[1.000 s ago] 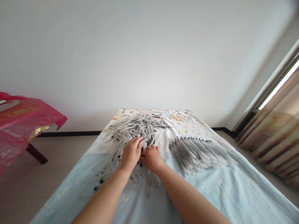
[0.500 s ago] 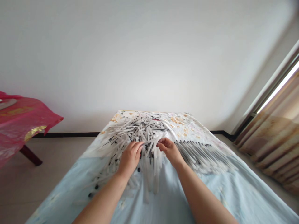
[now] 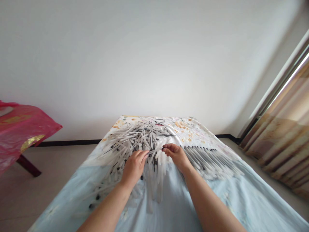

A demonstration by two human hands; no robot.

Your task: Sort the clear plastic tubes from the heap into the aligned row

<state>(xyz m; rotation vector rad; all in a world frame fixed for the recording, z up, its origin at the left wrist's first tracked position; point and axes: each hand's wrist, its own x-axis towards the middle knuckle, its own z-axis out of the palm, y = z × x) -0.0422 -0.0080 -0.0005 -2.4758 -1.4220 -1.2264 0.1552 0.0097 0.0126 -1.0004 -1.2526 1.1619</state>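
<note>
A big loose heap of thin white and black pen tubes [image 3: 141, 137] lies on a pale blue floral cloth [image 3: 231, 196] covering a table. My left hand [image 3: 134, 167] and my right hand [image 3: 175, 155] hover over the near side of the heap. Both pinch the ends of one slim white tube [image 3: 155, 150] stretched between them, the left at its left end, the right at its right end. To the right of my right hand lies a tidy row of tubes [image 3: 212, 159] laid side by side. A few tubes [image 3: 154, 183] lie straight just below my hands.
A table draped in red plastic [image 3: 21, 132] stands at the left. Beige curtains [image 3: 285, 141] hang at the right. A white wall with a dark skirting closes the far side, and grey floor runs along both sides of the table.
My hands, close together a second ago, have drawn apart. The right hand moved right and up, and one white tube now spans between the two.
</note>
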